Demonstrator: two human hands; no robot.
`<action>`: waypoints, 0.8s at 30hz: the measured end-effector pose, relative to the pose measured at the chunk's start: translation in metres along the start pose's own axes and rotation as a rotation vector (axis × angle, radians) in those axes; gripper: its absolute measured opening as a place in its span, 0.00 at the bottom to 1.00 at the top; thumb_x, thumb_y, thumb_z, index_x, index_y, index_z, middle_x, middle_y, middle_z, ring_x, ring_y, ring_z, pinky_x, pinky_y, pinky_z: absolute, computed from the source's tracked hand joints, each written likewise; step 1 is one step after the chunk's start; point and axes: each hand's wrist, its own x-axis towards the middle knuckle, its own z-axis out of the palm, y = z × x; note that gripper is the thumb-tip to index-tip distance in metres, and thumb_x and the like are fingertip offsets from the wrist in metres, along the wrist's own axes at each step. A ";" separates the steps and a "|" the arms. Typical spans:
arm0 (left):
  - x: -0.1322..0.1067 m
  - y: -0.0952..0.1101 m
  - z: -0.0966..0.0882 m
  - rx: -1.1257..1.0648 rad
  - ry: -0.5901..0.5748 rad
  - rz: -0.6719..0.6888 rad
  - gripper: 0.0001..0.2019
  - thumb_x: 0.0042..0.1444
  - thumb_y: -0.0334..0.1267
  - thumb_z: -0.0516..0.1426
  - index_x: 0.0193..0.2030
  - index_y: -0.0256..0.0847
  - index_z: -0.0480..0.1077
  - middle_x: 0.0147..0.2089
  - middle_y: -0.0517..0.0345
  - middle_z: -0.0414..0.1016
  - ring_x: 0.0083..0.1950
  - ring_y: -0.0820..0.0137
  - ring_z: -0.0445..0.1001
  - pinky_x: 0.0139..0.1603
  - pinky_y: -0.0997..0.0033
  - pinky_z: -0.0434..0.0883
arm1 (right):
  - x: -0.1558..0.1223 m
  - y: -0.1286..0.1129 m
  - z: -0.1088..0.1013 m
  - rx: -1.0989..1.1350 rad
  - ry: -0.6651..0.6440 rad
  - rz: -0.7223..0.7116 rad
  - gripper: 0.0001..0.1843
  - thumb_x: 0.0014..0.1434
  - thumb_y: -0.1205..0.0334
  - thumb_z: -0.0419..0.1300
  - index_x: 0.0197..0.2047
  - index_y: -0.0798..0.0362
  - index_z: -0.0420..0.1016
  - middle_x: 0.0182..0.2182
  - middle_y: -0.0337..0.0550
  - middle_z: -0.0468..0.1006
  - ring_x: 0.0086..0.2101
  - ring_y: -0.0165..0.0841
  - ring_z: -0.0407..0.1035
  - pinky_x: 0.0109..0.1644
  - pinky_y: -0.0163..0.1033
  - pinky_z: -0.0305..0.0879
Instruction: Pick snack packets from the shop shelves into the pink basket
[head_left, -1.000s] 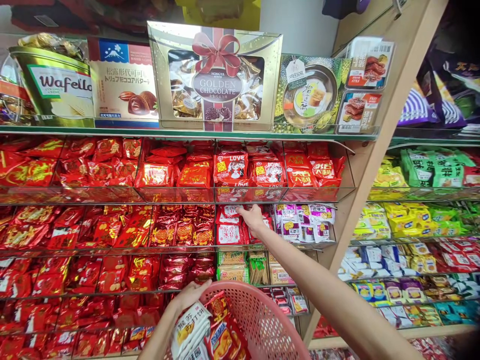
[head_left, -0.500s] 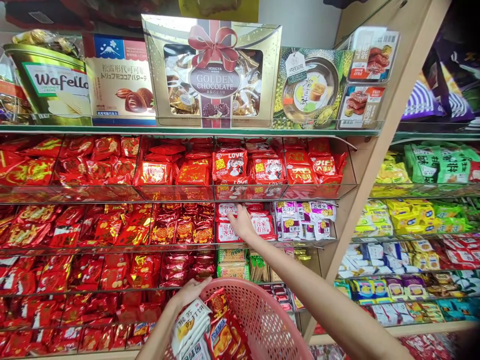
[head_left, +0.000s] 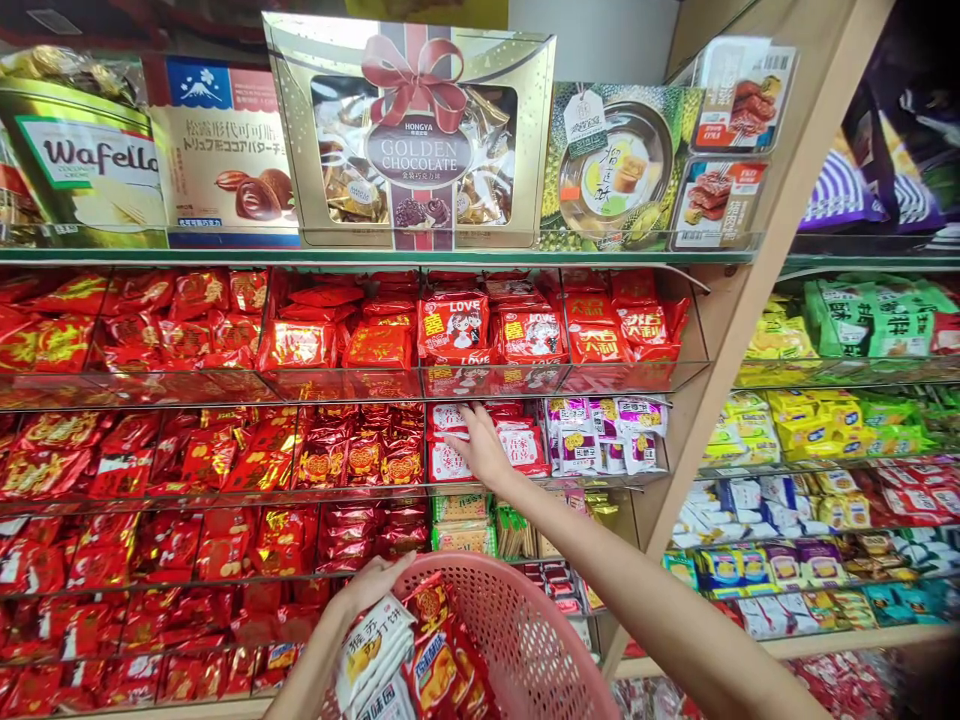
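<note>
My left hand (head_left: 372,583) is closed on the rim of a pink perforated plastic basket (head_left: 529,612) at the bottom centre. Inside the basket lie white cracker packets (head_left: 373,652) and red snack packets (head_left: 442,665). My right hand (head_left: 484,452) reaches into a shelf compartment of red-and-white packets (head_left: 448,462). Its thumb is stretched to the left, apart from the fingers, and it rests at or just over the packets. The fingertips are partly hard to make out. Nothing shows in its grasp.
Clear dividers and ledges split the shelves into compartments of red packets (head_left: 379,340). Purple-and-white packets (head_left: 577,440) lie right of my right hand. A gold chocolate box (head_left: 495,215) stands on the glass shelf above. A wooden upright (head_left: 739,320) separates the right-hand shelves.
My right hand's fingers have spread, with the thumb now pointing out to the left over the red-and-white packets. The view has shifted slightly. My left hand keeps its hold on the basket.
</note>
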 end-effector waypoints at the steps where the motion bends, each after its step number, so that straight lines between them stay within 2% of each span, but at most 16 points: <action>1: 0.001 -0.001 0.000 -0.010 -0.003 -0.001 0.30 0.38 0.72 0.50 0.14 0.43 0.57 0.18 0.59 0.63 0.27 0.63 0.66 0.34 0.65 0.63 | 0.001 -0.001 0.000 -0.010 0.004 -0.009 0.24 0.60 0.58 0.55 0.58 0.58 0.61 0.59 0.62 0.59 0.61 0.46 0.52 0.60 0.51 0.56; 6: 0.005 -0.004 0.003 -0.038 -0.060 0.007 0.31 0.39 0.72 0.49 0.13 0.43 0.56 0.14 0.62 0.57 0.22 0.66 0.62 0.30 0.66 0.60 | 0.003 -0.004 0.001 -0.066 0.027 -0.028 0.23 0.61 0.59 0.54 0.57 0.60 0.61 0.56 0.63 0.61 0.59 0.46 0.55 0.59 0.51 0.58; 11: 0.009 -0.004 0.002 -0.021 -0.106 0.037 0.31 0.43 0.71 0.47 0.14 0.43 0.54 0.13 0.63 0.54 0.20 0.69 0.59 0.30 0.67 0.59 | 0.002 -0.003 0.001 -0.132 0.080 -0.086 0.23 0.61 0.58 0.53 0.58 0.55 0.60 0.55 0.58 0.63 0.58 0.45 0.55 0.59 0.53 0.58; 16: 0.007 0.005 -0.001 0.009 -0.098 0.046 0.31 0.43 0.71 0.48 0.14 0.43 0.57 0.14 0.64 0.54 0.22 0.68 0.59 0.33 0.66 0.60 | 0.001 -0.006 -0.005 -0.214 0.074 -0.124 0.25 0.61 0.58 0.53 0.59 0.60 0.59 0.55 0.61 0.63 0.57 0.47 0.56 0.59 0.54 0.58; 20: 0.002 0.014 -0.003 0.019 -0.098 0.049 0.30 0.44 0.70 0.48 0.15 0.43 0.59 0.15 0.62 0.57 0.25 0.65 0.63 0.36 0.66 0.62 | -0.006 -0.002 -0.017 -0.234 0.071 -0.174 0.26 0.63 0.54 0.49 0.60 0.60 0.58 0.57 0.61 0.62 0.59 0.48 0.55 0.61 0.56 0.57; 24: 0.002 0.018 -0.003 0.052 -0.081 0.047 0.30 0.44 0.70 0.47 0.13 0.43 0.59 0.15 0.60 0.60 0.26 0.63 0.66 0.38 0.64 0.62 | -0.021 0.024 -0.043 -0.309 0.043 -0.315 0.25 0.63 0.56 0.49 0.58 0.63 0.62 0.58 0.61 0.64 0.60 0.47 0.53 0.63 0.55 0.54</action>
